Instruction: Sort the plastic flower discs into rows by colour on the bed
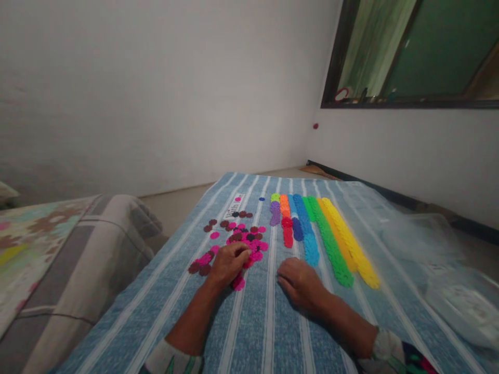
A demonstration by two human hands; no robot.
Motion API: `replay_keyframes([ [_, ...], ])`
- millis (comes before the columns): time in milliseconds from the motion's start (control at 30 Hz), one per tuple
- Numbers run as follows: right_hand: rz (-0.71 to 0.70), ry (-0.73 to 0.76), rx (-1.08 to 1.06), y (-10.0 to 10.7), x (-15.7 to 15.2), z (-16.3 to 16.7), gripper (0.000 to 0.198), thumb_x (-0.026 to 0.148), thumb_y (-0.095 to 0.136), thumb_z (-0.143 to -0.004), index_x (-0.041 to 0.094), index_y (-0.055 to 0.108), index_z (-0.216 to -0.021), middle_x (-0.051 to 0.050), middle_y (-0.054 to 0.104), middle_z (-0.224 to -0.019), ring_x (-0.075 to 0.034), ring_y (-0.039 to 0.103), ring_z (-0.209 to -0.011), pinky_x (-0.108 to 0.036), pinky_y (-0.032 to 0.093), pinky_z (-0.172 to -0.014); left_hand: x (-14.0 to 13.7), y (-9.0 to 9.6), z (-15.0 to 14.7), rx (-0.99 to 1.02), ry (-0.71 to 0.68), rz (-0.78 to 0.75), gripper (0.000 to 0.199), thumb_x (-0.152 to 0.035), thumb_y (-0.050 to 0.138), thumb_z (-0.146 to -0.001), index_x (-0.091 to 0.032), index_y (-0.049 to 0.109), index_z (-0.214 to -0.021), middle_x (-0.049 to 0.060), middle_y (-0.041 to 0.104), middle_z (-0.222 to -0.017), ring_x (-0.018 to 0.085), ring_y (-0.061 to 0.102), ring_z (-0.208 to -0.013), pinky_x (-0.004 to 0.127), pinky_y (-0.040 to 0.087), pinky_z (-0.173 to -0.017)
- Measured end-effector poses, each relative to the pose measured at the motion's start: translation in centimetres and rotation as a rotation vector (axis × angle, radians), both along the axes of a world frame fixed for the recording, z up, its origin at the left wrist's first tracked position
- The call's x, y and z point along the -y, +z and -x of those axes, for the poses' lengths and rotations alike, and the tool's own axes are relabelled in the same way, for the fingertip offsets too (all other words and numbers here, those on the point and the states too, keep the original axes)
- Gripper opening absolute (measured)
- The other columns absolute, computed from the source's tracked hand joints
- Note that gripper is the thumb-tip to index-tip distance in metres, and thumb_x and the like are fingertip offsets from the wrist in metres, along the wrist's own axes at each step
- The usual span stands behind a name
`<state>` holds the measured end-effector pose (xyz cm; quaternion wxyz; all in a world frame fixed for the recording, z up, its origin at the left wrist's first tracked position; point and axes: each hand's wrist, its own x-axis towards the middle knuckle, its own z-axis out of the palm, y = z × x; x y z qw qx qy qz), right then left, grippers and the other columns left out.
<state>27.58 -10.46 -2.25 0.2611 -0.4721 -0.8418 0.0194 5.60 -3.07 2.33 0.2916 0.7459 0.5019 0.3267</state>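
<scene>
My left hand (230, 262) is at the near edge of a loose pile of pink and dark brown notched plastic discs (255, 244). Its thumb and fingers are drawn together at the discs, and what lies between them is hidden. Some red shows just beside the fingertips. My right hand (300, 283) rests on the striped cloth with curled fingers, and I cannot see inside them. Beyond it, discs lie overlapped in rows by colour: a red row (287, 236), a blue row (311, 246), a green row (331, 249) and a yellow row (353, 246).
A blue-and-white striped cloth (156, 317) covers the table. At right are a clear plastic container (463, 301) and another clear plastic piece (419, 234). A printed strip (234, 205) and a lone blue disc (262, 199) lie farther back. A draped surface (113, 228) stands at left.
</scene>
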Motion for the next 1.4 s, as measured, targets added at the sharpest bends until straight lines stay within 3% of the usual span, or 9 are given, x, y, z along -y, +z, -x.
replay_keyframes([
  [300,-0.118,-0.013,-0.122,-2.1,0.7,0.1,0.016,0.015,0.048,-0.091,0.019,0.058,-0.079,-0.005,0.058,-0.078,-0.019,0.05,-0.077,-0.032,0.037,-0.071,-1.2,-0.2,-2.3,-0.013,0.029,-0.088,0.02,-0.031,0.055,-0.079,-0.019,0.07,-0.081,0.004,0.072,-0.084,0.019,0.064,-0.08,0.03,0.048,-0.076],
  [433,-0.075,-0.024,-0.133,-2.0,0.4,0.2,0.012,0.014,0.052,-0.088,0.019,0.059,-0.08,-0.004,0.06,-0.081,-0.019,0.051,-0.079,-0.031,0.037,-0.072,-3.5,0.4,-5.5,-0.238,0.114,-0.085,0.021,-0.02,0.055,-0.077,-0.019,0.071,-0.089,0.007,0.074,-0.091,0.021,0.066,-0.089,0.033,0.046,-0.084],
  [533,-0.071,-0.036,-0.149,-2.1,0.3,0.2,0.011,0.013,0.054,-0.087,0.019,0.059,-0.079,-0.005,0.061,-0.082,-0.019,0.051,-0.08,-0.032,0.037,-0.073,-5.6,0.4,-8.4,-0.461,0.23,-0.06,0.032,-0.018,0.055,-0.079,-0.017,0.068,-0.109,0.012,0.071,-0.11,0.025,0.062,-0.106,0.034,0.044,-0.09],
  [600,-0.071,-0.046,-0.157,-2.2,0.3,0.2,0.011,0.013,0.054,-0.086,0.019,0.059,-0.079,-0.004,0.061,-0.082,-0.019,0.052,-0.081,-0.032,0.037,-0.073,-6.8,0.1,-10.2,-0.526,0.257,-0.065,0.038,-0.019,0.056,-0.079,-0.018,0.064,-0.117,0.013,0.069,-0.117,0.026,0.059,-0.113,0.033,0.043,-0.09],
  [733,-0.064,-0.06,-0.163,-2.2,0.3,0.4,0.011,0.011,0.057,-0.083,0.02,0.059,-0.077,-0.004,0.061,-0.082,-0.019,0.052,-0.08,-0.032,0.036,-0.072,-8.3,-0.9,-12.4,-0.575,0.308,-0.055,0.036,-0.016,0.053,-0.08,-0.018,0.063,-0.115,0.014,0.069,-0.114,0.028,0.059,-0.114,0.033,0.044,-0.086],
  [967,-0.056,-0.058,-0.171,-2.2,0.2,0.6,0.011,0.011,0.059,-0.083,0.02,0.06,-0.077,-0.004,0.06,-0.083,-0.02,0.052,-0.082,-0.033,0.037,-0.072,-9.0,-1.8,-13.0,-0.569,0.39,-0.063,0.029,-0.013,0.052,-0.08,-0.019,0.065,-0.105,0.013,0.07,-0.11,0.027,0.061,-0.11,0.033,0.045,-0.083],
  [1400,-0.059,-0.067,-0.147,-2.0,0.4,0.6,0.013,0.01,0.059,-0.083,0.019,0.059,-0.074,-0.004,0.06,-0.081,-0.02,0.051,-0.081,-0.032,0.036,-0.072,-9.0,-2.8,-12.8,-0.553,0.268,-0.159,0.027,-0.009,0.049,-0.08,-0.016,0.067,-0.099,0.013,0.071,-0.102,0.024,0.064,-0.101,0.031,0.045,-0.084],
])
